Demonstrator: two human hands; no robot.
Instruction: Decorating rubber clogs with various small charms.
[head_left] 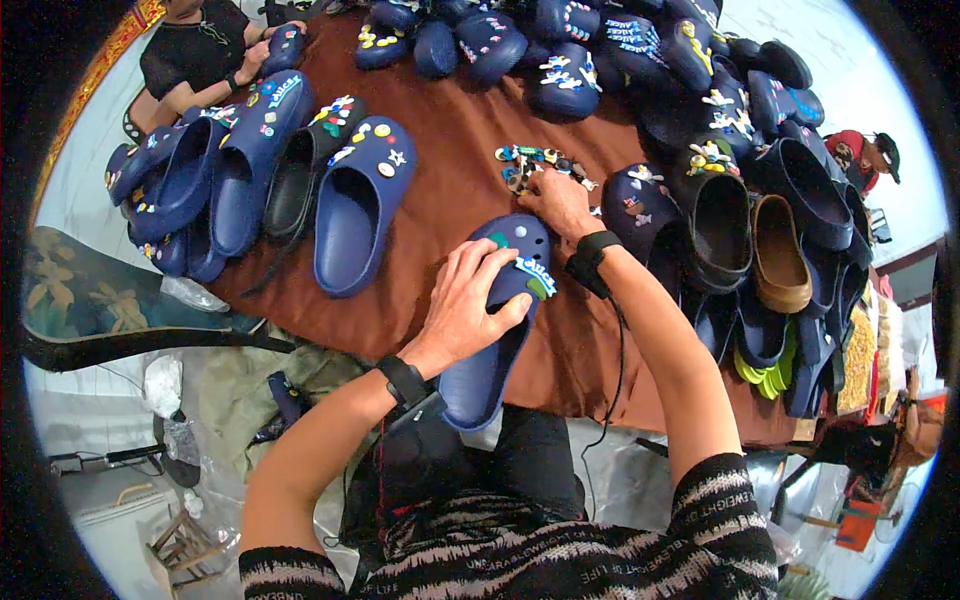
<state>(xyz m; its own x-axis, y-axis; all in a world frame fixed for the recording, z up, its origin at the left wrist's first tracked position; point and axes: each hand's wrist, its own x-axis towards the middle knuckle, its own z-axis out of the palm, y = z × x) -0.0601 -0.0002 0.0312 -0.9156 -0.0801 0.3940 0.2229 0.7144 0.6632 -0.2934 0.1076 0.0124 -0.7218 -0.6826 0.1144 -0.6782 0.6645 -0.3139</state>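
A navy clog [478, 375] lies at the near edge of the table, its toe pointing away from me. A white-and-blue lettered charm, a green charm and a pale round one sit on its toe, beside several bare holes. My left hand [463, 308] lies across the clog's upper and grips it, thumb on the near side. Beyond the toe, my right hand [560, 207] reaches into a small pile of colourful shoe charms [540, 157]. Its fingers are bent down into the pile; the fingertips and anything between them are hidden.
Charm-covered navy clogs [365, 205] stand in a row at left. More clogs [570, 80] heap up at the back and right, including a brown one [781, 255]. A brown cloth [450, 140] covers the table. Across it, another person [200, 60] handles a clog. A black cable hangs from my right wrist.
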